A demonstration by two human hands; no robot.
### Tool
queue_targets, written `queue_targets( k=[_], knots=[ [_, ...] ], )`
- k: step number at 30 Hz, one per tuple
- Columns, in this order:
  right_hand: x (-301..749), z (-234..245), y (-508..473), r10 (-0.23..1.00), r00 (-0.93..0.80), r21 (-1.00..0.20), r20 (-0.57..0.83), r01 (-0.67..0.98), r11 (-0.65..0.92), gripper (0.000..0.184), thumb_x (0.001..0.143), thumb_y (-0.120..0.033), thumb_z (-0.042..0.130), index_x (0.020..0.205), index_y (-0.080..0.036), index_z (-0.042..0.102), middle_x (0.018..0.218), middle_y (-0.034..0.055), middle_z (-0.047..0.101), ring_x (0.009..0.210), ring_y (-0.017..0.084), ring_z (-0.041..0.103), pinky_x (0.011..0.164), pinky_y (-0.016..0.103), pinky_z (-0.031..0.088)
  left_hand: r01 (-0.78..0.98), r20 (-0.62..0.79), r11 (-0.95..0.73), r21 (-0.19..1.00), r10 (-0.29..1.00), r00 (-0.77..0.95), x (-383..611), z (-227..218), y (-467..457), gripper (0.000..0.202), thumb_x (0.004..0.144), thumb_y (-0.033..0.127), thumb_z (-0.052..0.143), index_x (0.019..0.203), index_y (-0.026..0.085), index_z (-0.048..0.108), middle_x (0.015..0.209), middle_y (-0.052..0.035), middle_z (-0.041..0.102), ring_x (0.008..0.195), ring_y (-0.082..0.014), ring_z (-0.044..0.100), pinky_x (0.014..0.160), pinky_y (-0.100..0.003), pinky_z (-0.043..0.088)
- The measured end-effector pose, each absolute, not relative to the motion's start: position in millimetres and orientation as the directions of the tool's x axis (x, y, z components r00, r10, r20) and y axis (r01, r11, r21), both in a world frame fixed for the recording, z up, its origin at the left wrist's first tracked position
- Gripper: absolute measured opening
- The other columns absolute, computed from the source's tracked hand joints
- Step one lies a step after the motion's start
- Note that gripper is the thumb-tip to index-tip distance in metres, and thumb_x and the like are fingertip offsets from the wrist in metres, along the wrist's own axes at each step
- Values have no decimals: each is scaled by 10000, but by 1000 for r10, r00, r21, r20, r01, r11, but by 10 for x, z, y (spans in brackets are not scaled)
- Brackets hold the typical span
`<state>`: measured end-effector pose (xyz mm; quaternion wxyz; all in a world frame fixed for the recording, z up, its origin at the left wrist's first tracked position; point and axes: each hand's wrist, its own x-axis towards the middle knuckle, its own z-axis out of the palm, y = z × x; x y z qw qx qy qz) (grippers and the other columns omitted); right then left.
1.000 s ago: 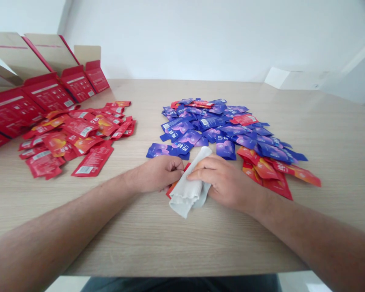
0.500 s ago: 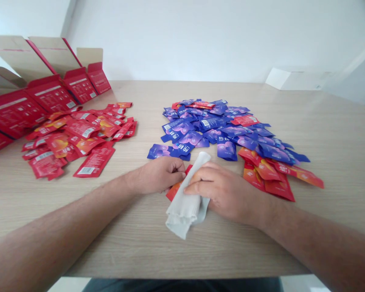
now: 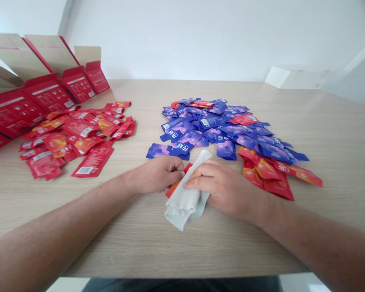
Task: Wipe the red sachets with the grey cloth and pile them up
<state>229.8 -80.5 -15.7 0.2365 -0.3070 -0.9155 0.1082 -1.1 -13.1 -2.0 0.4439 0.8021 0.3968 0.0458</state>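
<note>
My right hand (image 3: pixel 223 184) is closed around a folded, pleated white cloth (image 3: pixel 185 200). Under the cloth lies a red and orange sachet (image 3: pixel 172 189), mostly covered by it. Curled fingers of my left hand (image 3: pixel 164 173) pinch the left side of that sachet; the fingertips are partly hidden. Just beyond both hands spreads a heap of blue-purple sachets (image 3: pixel 185 129), with a few red ones among them. Several red-orange sachets (image 3: pixel 269 170) lie to the right of my right hand.
A pile of red sachets (image 3: pixel 82 127) lies on the left of the wooden table (image 3: pixel 140 243). Behind it stand open red cardboard boxes (image 3: pixel 48 95) with raised flaps. A white box (image 3: pixel 298 79) sits at the back right, near the wall.
The lower end of the white cloth has shifted slightly up, away from me. Both hands stay almost in place with the same grip.
</note>
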Motion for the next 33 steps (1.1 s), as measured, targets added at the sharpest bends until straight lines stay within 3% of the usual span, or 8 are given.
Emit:
queue_targets(
  k=[3,8,14,19,25,30,33],
  knots=[
    [2308,-158,-788,649,-664,-348,372,549,760,342,890,-25,622,1176,-179,730,1115,83,708,1073,259,602,968,438,506,606,-285,-283,743,686,670,-7,-18,-133,191,956,365,523,851,214,574,587,55,604,485,-103,564,444,-194,380],
    [2275,-144,-826,545,-755,-323,366,446,835,226,958,-116,621,1127,-200,746,1083,74,712,1052,236,608,990,416,504,601,-260,-347,720,668,698,-11,4,-116,201,950,351,535,823,206,593,554,60,563,472,-90,512,457,-191,365],
    [2291,-141,-798,642,-668,-352,375,538,766,308,910,-59,646,1171,-195,737,1099,76,715,1055,254,607,955,429,511,618,-304,-287,732,674,673,-19,-33,-117,211,969,395,507,869,219,570,590,55,598,481,-106,562,430,-193,391],
    [2259,-117,-840,526,-772,-323,356,427,845,200,956,-125,646,1112,-185,756,1077,68,718,1055,232,609,1005,401,496,604,-247,-349,716,682,688,-25,-24,-101,202,965,364,523,840,213,571,575,62,555,469,-85,523,426,-175,370],
    [2285,-117,-814,642,-677,-345,359,543,765,320,899,-55,656,1181,-182,737,1091,84,714,1050,258,610,947,425,514,633,-293,-302,713,692,660,-20,-40,-114,222,972,411,511,881,218,572,599,52,597,480,-107,573,411,-188,389],
    [2259,-113,-843,531,-770,-320,355,434,842,242,951,-108,630,1148,-185,747,1087,77,715,1073,235,611,1015,405,490,612,-245,-352,708,691,680,-21,-41,-107,208,969,366,510,848,211,576,570,63,559,465,-85,526,425,-177,368],
    [2274,-122,-830,585,-729,-339,356,483,808,274,936,-89,632,1163,-200,740,1090,73,713,1058,240,611,974,405,504,620,-267,-325,714,692,670,-23,-51,-104,217,975,393,505,875,214,576,591,60,577,475,-95,548,420,-183,377]
  ],
)
